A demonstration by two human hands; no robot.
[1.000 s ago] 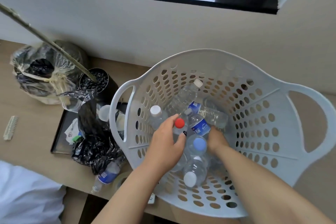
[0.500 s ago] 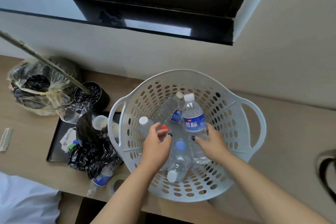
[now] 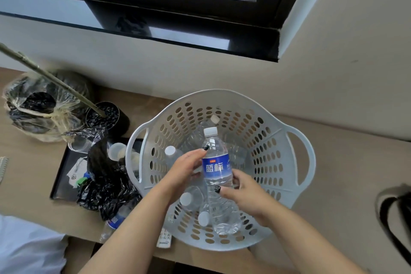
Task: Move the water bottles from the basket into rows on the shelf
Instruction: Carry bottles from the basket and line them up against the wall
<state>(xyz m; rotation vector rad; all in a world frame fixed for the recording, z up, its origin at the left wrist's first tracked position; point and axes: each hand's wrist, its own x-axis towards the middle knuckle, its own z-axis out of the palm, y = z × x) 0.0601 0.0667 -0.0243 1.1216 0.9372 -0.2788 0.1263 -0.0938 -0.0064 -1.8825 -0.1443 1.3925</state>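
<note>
Both hands on one bottle above the basket

The left hand (image 3: pixel 185 172) and right hand (image 3: pixel 245 196) grip a clear blue-labelled plastic water bottle (image 3: pixel 219 181) over the white perforated plastic basket (image 3: pixel 273 162).

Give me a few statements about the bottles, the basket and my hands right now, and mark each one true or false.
1. Both hands hold the blue-labelled bottle. True: the left hand and the right hand grip it from either side.
2. That bottle has a red cap. False: its cap is white.
3. The white basket is empty. False: several clear bottles lie inside it.
4. A black tray sits left of the basket. True.
5. The basket has solid walls. False: they are full of oval holes.
</note>
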